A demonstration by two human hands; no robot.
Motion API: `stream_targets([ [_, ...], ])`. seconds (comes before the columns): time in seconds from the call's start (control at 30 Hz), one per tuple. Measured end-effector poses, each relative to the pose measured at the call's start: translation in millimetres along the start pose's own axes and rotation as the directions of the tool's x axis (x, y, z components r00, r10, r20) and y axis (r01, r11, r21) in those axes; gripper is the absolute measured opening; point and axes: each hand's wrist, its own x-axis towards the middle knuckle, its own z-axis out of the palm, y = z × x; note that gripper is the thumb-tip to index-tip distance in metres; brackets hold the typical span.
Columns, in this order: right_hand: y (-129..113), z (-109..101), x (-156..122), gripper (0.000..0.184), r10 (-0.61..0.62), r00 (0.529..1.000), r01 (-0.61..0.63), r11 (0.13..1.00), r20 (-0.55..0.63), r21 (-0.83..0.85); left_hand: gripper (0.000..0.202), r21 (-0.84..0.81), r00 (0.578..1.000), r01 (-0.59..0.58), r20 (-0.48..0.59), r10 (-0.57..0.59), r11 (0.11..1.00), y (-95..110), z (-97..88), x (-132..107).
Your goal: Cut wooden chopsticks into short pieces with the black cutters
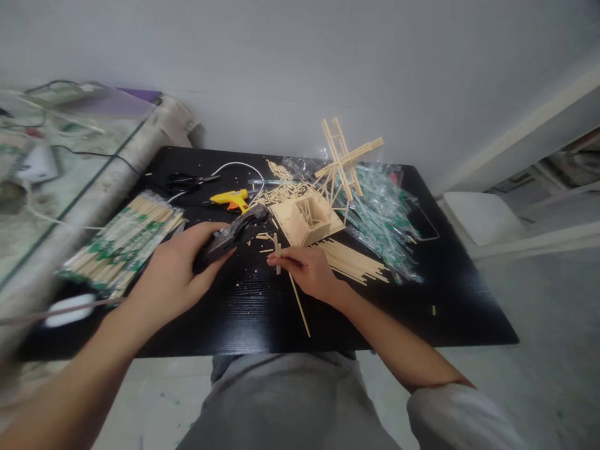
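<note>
My left hand [173, 269] is closed around a dark hand tool [232, 236] with a rounded head; its exact kind is unclear. In the pinch of my right hand [312, 270] are short pieces of wooden stick [278, 259], held nearly upright. Below those fingers, a longer wooden stick [300, 304] slants toward the table's front edge. Just beyond my right hand stands a stick-built model [312, 219], a box-like structure on a flat wooden base. A cross-shaped stick frame [345, 164] rises behind it. Loose sticks [354, 261] lie fanned out beside my right wrist.
On the black table [253, 328], a yellow glue gun [232, 199] and black scissors [190, 180] lie at the back left. Wrapped chopsticks [124, 240] are at left, with crumpled wrappers [384, 219] at right. Cut bits [284, 187] are heaped behind the model. A glass-topped surface [89, 169] adjoins the left.
</note>
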Motion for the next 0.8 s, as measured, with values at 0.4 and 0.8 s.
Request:
stream_targets([
  [0.4, 2.0, 1.8, -1.5, 0.016, -0.039, 0.999, 0.039, 0.999, -0.003, -0.029, 0.044, 0.236, 0.988, 0.060, 0.127, -0.092, 0.970, -5.3, 6.5, -13.0],
  [0.8, 2.0, 2.5, -2.0, 0.015, -0.027, 1.000, 0.026, 0.999, -0.010, -0.034, 0.047, 0.423, 0.995, 0.006, 0.090, -0.049, 0.906, -5.2, 5.0, -14.1],
])
